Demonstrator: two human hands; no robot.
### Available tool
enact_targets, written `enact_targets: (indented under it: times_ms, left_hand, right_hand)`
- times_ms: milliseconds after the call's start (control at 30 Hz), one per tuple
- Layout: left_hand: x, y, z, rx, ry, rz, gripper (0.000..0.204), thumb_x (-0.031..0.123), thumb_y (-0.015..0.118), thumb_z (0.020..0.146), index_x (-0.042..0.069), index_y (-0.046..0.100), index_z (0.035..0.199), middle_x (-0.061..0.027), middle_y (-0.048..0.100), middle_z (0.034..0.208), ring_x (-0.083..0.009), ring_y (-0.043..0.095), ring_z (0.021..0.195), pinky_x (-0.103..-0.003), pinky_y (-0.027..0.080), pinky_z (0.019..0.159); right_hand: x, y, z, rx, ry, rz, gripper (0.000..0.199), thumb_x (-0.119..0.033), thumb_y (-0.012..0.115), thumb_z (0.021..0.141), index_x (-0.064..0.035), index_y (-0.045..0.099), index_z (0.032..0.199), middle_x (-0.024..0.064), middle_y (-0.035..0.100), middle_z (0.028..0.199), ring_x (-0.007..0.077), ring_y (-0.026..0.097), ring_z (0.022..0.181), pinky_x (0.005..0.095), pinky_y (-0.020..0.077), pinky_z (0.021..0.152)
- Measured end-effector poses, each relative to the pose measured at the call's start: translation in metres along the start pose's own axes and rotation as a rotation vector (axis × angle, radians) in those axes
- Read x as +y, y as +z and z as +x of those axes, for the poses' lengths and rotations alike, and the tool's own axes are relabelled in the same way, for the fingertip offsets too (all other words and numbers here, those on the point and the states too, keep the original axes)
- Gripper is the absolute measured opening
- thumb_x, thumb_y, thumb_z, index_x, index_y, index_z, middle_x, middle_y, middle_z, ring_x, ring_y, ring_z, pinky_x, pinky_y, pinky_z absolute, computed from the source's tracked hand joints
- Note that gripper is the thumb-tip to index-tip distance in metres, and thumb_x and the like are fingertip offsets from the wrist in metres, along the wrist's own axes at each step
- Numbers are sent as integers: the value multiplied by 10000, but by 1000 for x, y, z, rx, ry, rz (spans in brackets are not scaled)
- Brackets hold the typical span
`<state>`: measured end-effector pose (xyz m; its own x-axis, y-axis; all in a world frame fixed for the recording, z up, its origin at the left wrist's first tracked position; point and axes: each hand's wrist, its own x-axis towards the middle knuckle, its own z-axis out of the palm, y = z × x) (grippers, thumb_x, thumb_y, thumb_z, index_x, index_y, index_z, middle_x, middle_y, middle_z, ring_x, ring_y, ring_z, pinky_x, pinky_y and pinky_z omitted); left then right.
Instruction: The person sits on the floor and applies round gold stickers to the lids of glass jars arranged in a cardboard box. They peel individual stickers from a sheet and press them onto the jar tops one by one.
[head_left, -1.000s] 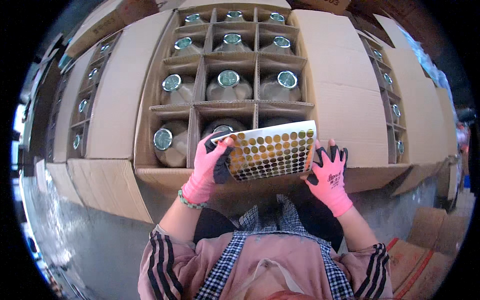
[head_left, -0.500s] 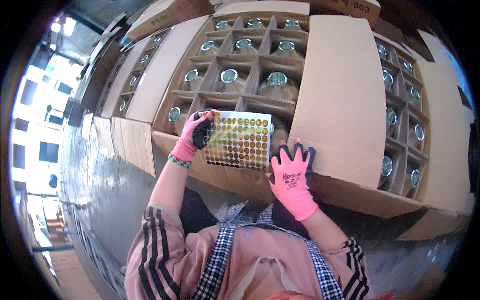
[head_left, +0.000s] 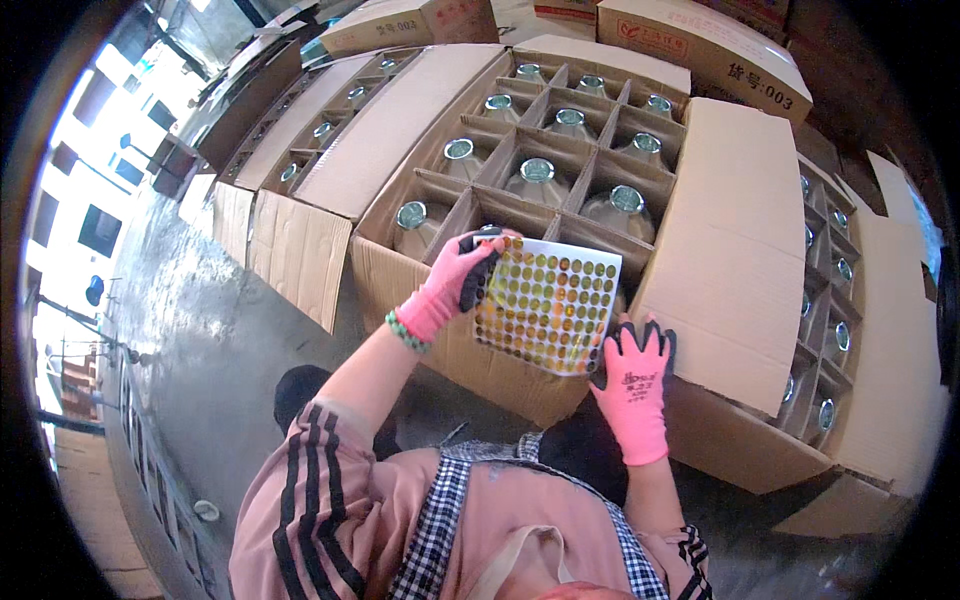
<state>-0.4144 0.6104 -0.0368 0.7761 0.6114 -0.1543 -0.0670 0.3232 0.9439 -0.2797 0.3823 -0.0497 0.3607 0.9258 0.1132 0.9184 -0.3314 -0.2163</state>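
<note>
My left hand [head_left: 450, 278], in a pink glove with black fingertips, is closed on the upper left corner of a white sheet of round gold stickers [head_left: 548, 305]. The sheet lies tilted over the near row of an open cardboard box [head_left: 425, 320]. My right hand [head_left: 638, 395], gloved alike, rests at the box's near edge with its fingers spread. Its thumb is by the sheet's lower right corner; whether they touch I cannot tell. Cardboard dividers part several clear glass bottles [head_left: 538, 172] with shiny greenish tops. The sheet hides part of the near row.
To the right, a raised cardboard flap [head_left: 725, 250] stands beside another open box of bottles [head_left: 842, 336]. More open boxes [head_left: 300, 215] are on the left. Closed cartons [head_left: 700, 50] lie behind. Grey concrete floor [head_left: 240, 340] runs along the left.
The view has turned, so boxes and hands appear shifted right and lower. My left hand still holds the sticker sheet, which is now more tilted. My right hand stays by its lower corner.
</note>
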Motion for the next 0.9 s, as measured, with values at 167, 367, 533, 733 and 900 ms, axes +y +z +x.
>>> enact_targets:
  times_ms: [167,367,533,733,900]
  left_hand:
    - [16,-13,-37,53,-6,8,268,156,578,823,-12,583,1032,-17,605,860,-83,546,781,-209,438,710]
    - [35,-63,-33,-172,175,113,228,166,596,818,-18,613,951,-1,601,824,-60,511,772,-213,430,722]
    - [31,-104,-8,-264,24,9,236,175,606,812,-22,612,943,-2,606,823,-65,514,776,-215,430,716]
    - [19,-118,-4,-508,-7,-58,359,291,579,811,-44,597,941,-82,592,917,-138,532,856,-263,410,790]
    - [13,-120,5,-680,163,2,264,240,577,809,-16,613,866,-107,584,810,-208,551,749,-299,427,699]
  right_hand:
    - [-8,0,4,48,83,-76,437,-249,735,586,-50,541,923,126,439,1226,399,348,1157,554,233,972]
    - [-23,-9,15,-35,212,-171,410,-242,747,577,-36,585,893,108,443,1236,370,331,1190,519,230,998]
    - [-55,-40,26,-74,573,-7,374,-167,680,668,-23,584,1000,134,506,1162,329,424,1138,437,321,973]
    - [-202,-90,114,129,239,-121,323,-191,679,652,-43,575,920,135,542,1044,346,434,1091,442,353,906]
    - [-199,-54,109,-68,356,87,226,-193,674,676,-23,525,687,139,543,724,324,519,748,401,407,726]
